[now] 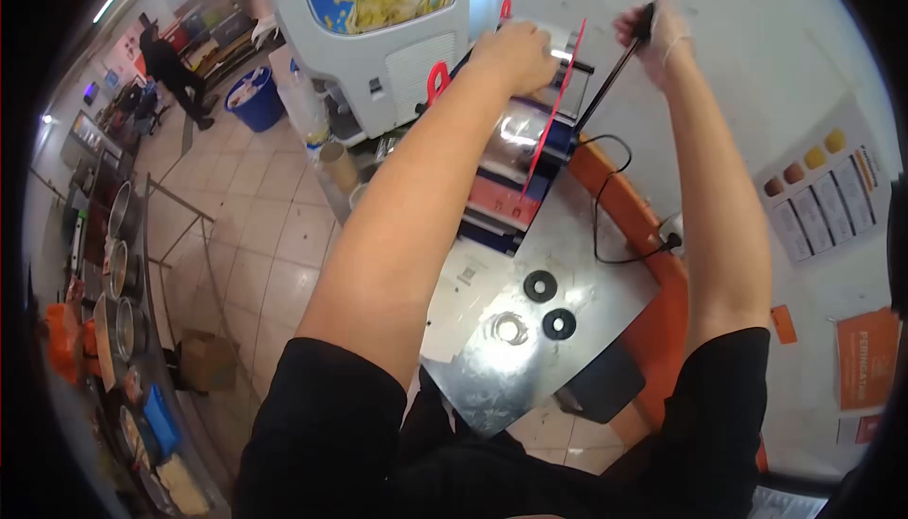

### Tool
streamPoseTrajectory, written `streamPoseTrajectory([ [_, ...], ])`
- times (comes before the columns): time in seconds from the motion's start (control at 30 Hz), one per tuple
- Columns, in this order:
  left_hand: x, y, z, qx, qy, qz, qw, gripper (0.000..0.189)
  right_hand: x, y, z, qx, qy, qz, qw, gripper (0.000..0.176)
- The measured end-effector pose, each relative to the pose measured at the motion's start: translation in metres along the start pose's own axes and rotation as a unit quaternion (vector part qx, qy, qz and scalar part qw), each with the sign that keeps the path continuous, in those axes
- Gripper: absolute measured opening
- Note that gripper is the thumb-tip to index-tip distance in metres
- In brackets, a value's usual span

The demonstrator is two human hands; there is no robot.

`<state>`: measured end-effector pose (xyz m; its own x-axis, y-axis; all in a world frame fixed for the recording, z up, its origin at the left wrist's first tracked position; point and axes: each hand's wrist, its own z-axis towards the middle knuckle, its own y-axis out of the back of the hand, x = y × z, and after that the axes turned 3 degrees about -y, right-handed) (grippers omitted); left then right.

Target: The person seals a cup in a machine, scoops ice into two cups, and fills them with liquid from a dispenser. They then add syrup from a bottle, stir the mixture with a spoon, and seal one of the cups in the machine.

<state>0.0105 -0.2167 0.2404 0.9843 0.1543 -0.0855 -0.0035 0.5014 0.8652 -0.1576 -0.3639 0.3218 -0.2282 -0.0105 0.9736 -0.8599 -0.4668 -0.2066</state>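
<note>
Clock directions are taken from the middle of the view. The film-fitted machine [511,199] stands at one o'clock on the metal table [492,382]; the forearm and left hand cover part of it. The left hand [515,58] rests on its upper part, back uppermost; the fingertips are hidden, so whether it grasps anything cannot be told. The right hand [662,39], between one and two o'clock, is clenched round the black handle [645,24] of a rod [607,86] slanting down to the machine, its lower joint unclear. A black cable [596,221] loops beside the machine. Two black rings [540,285] lie at four o'clock, a shiny round piece [509,329] at five, blurred by glare. At eleven, the drinks dispenser [378,65] is cut off above. A distant person [168,60] at ten is indistinct.
</note>
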Motion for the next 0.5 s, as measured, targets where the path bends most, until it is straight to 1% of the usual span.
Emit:
streamPoseTrajectory([
  [0.03,0.0,0.003,0.001,0.012,-0.004,0.007,1.0,0.045,-0.001,-0.003,0.0,-0.006,0.002,-0.013,1.0,0.046],
  [0.07,0.0,0.001,0.0,0.0,-0.008,0.012,1.0,0.045,-0.003,-0.006,0.0,-0.035,0.013,0.015,0.999,0.041],
  [0.1,0.0,0.0,0.0,-0.014,-0.013,0.018,1.0,0.045,-0.006,-0.004,-0.001,-0.026,0.036,0.003,0.999,0.034],
  [0.13,0.0,0.0,0.001,-0.009,-0.012,0.018,1.0,0.045,-0.008,-0.003,-0.003,-0.023,0.05,0.03,0.998,0.032],
  [0.17,-0.003,0.006,0.002,0.023,0.0,0.017,1.0,0.046,-0.01,-0.003,-0.004,-0.022,0.066,0.055,0.996,0.029],
  [0.2,-0.004,0.009,0.002,0.054,0.011,0.016,0.998,0.047,-0.011,-0.008,-0.019,-0.024,0.063,0.054,0.996,0.029],
  [0.27,-0.004,0.007,0.001,0.05,0.018,0.0,0.999,0.047,-0.022,-0.029,-0.084,-0.061,0.183,0.08,0.978,0.026],
  [0.33,-0.006,0.007,-0.001,0.045,0.02,-0.014,0.999,0.047,-0.052,-0.038,-0.156,-0.1,0.285,0.035,0.953,0.026],
  [0.4,-0.009,0.018,-0.008,0.099,0.03,-0.015,0.994,0.048,-0.101,-0.037,-0.222,-0.055,0.365,0.03,0.929,0.024],
  [0.43,-0.012,0.026,-0.012,0.127,0.035,-0.014,0.991,0.049,-0.128,-0.038,-0.237,-0.081,0.457,-0.007,0.886,0.035],
  [0.47,-0.015,0.038,-0.016,0.124,0.021,-0.05,0.991,0.044,-0.158,-0.032,-0.256,-0.103,0.486,-0.077,0.865,0.035],
  [0.5,-0.014,0.038,-0.019,0.131,0.02,-0.049,0.99,0.044,-0.187,-0.026,-0.275,-0.13,0.513,-0.146,0.836,0.035],
])
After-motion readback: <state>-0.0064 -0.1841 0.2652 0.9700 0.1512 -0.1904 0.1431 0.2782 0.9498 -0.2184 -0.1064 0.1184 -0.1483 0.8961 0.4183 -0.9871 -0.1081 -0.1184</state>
